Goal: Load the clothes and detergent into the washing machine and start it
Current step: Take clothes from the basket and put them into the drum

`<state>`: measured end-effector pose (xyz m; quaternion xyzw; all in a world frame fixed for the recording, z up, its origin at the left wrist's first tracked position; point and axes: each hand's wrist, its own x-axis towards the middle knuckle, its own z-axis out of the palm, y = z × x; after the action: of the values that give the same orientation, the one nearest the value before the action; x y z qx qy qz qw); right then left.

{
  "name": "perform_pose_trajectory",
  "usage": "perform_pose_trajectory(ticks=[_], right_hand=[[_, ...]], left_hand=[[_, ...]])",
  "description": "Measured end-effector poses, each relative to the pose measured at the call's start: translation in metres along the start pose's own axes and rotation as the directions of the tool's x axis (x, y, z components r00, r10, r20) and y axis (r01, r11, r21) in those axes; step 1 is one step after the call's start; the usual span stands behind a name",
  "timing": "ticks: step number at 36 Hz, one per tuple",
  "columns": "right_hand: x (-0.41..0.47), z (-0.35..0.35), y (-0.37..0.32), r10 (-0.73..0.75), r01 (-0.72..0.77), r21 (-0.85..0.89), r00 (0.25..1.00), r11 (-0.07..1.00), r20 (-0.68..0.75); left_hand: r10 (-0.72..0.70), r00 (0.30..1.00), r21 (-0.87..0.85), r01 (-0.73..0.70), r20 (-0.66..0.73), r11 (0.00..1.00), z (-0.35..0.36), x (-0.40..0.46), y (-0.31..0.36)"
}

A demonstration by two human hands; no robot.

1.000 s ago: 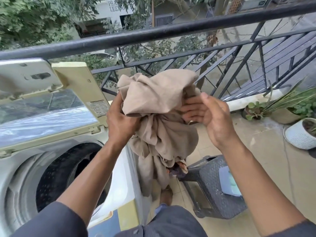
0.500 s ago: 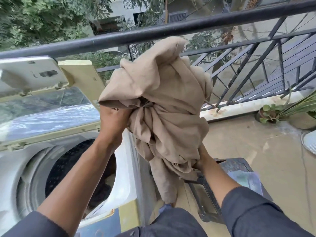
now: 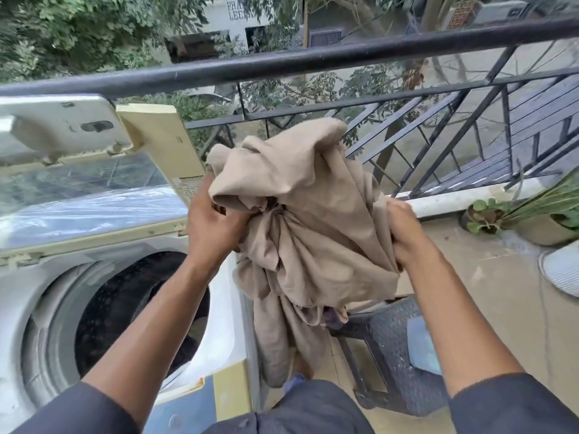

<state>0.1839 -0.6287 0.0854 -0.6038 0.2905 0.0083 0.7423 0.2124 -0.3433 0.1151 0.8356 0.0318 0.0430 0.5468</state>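
A crumpled beige cloth (image 3: 300, 220) hangs in the air just right of the top-loading washing machine (image 3: 40, 277). My left hand (image 3: 210, 220) grips its left side and my right hand (image 3: 401, 233) grips its right side, fingers curled into the fabric. One end of the cloth dangles down beside the machine's right wall. The machine's lid (image 3: 87, 189) stands open and its dark drum (image 3: 125, 314) shows at lower left, with some dark fabric inside.
A dark woven stool (image 3: 391, 355) with a pale blue packet (image 3: 423, 349) on it stands under the cloth, on the right. A black balcony railing (image 3: 313, 61) runs across ahead. Potted plants (image 3: 488, 214) and a white pot (image 3: 564, 267) sit at the right floor edge.
The bundle has come down from the height of the railing. My right hand moved from under the cloth's bottom up to grip its right side. The left hand keeps its hold.
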Motion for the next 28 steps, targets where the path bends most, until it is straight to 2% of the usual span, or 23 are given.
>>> perform_pose_trajectory(ticks=[2,3,6,8,11,14,17,19,22,26,27,28], right_hand=[[-0.01,-0.004,-0.013,-0.088,0.084,0.092,0.995,0.992,0.038],[-0.023,-0.005,-0.02,-0.178,0.173,0.074,0.982,0.982,0.066],[-0.047,0.0,-0.036,-0.354,0.346,0.077,0.897,0.935,0.266],[-0.059,0.006,-0.037,-0.404,0.452,-0.031,0.825,0.891,0.395],[-0.069,0.025,-0.03,-0.41,0.557,-0.207,0.772,0.804,0.486],[-0.075,0.043,-0.016,-0.327,0.542,-0.353,0.794,0.762,0.513],[-0.082,0.052,-0.01,-0.295,0.509,-0.438,0.833,0.741,0.468],[-0.087,0.055,-0.012,-0.302,0.518,-0.44,0.829,0.734,0.471],[-0.092,0.059,-0.019,-0.256,0.482,-0.465,0.846,0.743,0.468],[-0.091,0.067,-0.018,-0.179,0.412,-0.409,0.849,0.814,0.498],[-0.092,0.07,-0.018,-0.179,0.419,-0.405,0.841,0.813,0.51],[-0.092,0.073,-0.016,-0.193,0.454,-0.452,0.836,0.768,0.514]], left_hand=[[-0.007,0.999,0.027,0.008,-0.033,1.0,0.002,0.003,-0.007],[-0.022,0.998,0.027,0.023,-0.056,0.999,0.003,0.004,-0.01],[-0.078,0.992,0.004,0.079,-0.096,0.997,0.006,0.006,-0.016],[-0.126,0.988,-0.069,0.12,-0.088,0.99,0.009,0.007,-0.017],[-0.165,0.986,-0.152,0.158,-0.035,0.976,0.015,0.001,-0.011],[-0.198,0.975,-0.168,0.212,0.096,0.963,0.018,0.0,-0.007],[-0.124,0.949,-0.198,0.186,0.289,0.962,0.01,0.006,-0.011],[-0.054,0.891,-0.211,0.165,0.45,0.963,-0.002,0.007,-0.009],[0.028,0.761,-0.225,0.156,0.649,0.962,-0.013,0.006,0.001],[0.0,0.752,-0.147,0.128,0.659,0.981,-0.007,-0.003,0.02],[0.007,0.754,-0.154,0.126,0.657,0.98,-0.002,-0.008,0.022],[0.03,0.762,-0.162,0.099,0.647,0.982,0.003,-0.011,0.024]])
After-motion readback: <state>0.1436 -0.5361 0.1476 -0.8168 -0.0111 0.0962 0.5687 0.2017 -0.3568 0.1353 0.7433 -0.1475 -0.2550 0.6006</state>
